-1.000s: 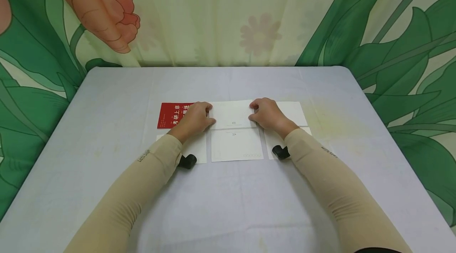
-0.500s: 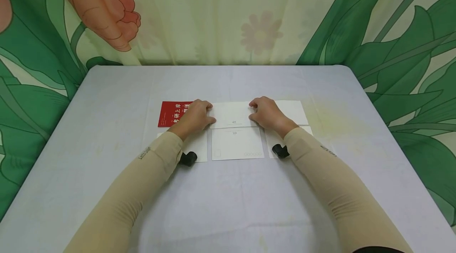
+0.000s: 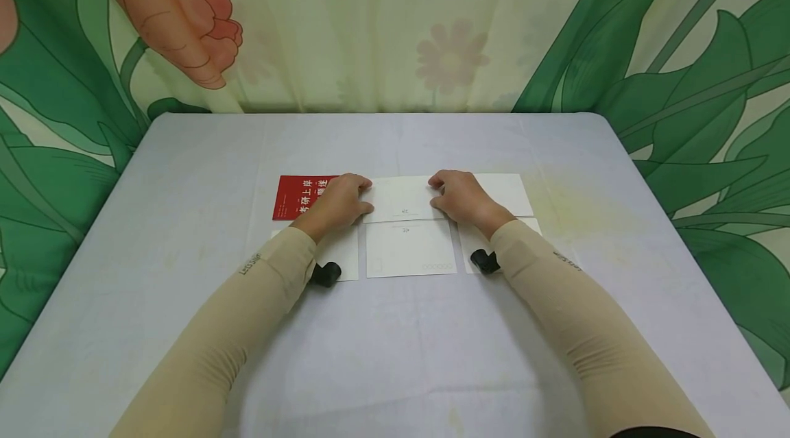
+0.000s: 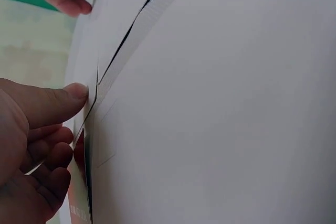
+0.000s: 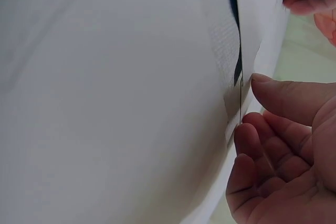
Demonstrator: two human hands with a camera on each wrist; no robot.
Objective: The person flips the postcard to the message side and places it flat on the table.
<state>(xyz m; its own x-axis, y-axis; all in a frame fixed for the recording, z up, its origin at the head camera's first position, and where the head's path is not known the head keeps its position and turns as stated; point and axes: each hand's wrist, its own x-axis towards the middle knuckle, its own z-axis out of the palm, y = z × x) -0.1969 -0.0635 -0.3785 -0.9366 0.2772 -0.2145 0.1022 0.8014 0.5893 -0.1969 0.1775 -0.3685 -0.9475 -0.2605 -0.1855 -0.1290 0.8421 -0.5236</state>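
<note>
A white postcard (image 3: 400, 197) lies in the middle of the back row, small dark print near its front edge. At its left end, my left hand (image 3: 336, 201) holds it with thumb (image 4: 77, 91) on the edge and fingers curled. My right hand (image 3: 461, 197) holds the other end in the same way, its thumb (image 5: 262, 83) against the card. Directly in front lies another white postcard (image 3: 411, 249), a thin dark gap between their edges in the wrist views. A red card with white characters (image 3: 296, 198) is partly hidden by my left hand.
A white card (image 3: 503, 192) lies at the back right. Front-row cards at left (image 3: 345, 256) and right (image 3: 472, 239) are partly covered by my arms and the black wrist cameras (image 3: 327, 275). A white cloth covers the table (image 3: 395, 349); a patterned curtain (image 3: 370, 27) hangs behind.
Both hands stay at the ends of the middle back postcard. Their fingertips have shifted slightly inward over it; the other cards have not visibly moved.
</note>
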